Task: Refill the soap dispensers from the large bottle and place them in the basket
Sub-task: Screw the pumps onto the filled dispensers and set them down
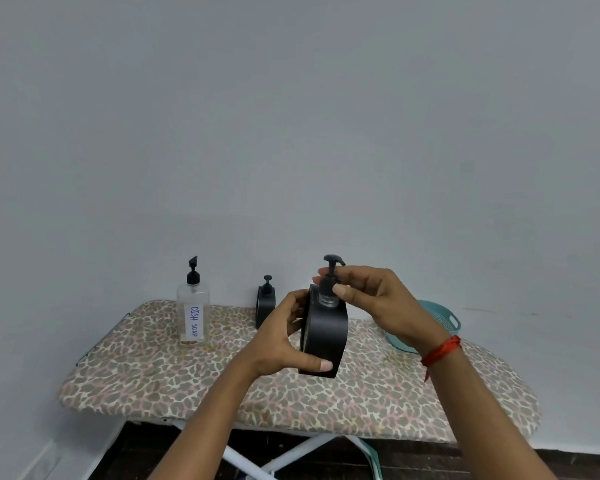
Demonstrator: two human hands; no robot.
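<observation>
Teal perforated plastic basket (439, 315): left part behind right hand (378, 299). Small black pump dispenser (266, 301), rear: lower corner behind left hand (281, 341). Held black rounded soap dispenser (324, 337): pump collar partly under fingers. White metal legs (236, 457): cropped below.

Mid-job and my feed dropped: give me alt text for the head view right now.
The left hand grips a black soap dispenser above a leopard-print ironing board while the right hand pinches its pump collar. A clear bottle labelled DISH SOAP stands at the left, a second black dispenser behind, and a teal basket at the right.
</observation>
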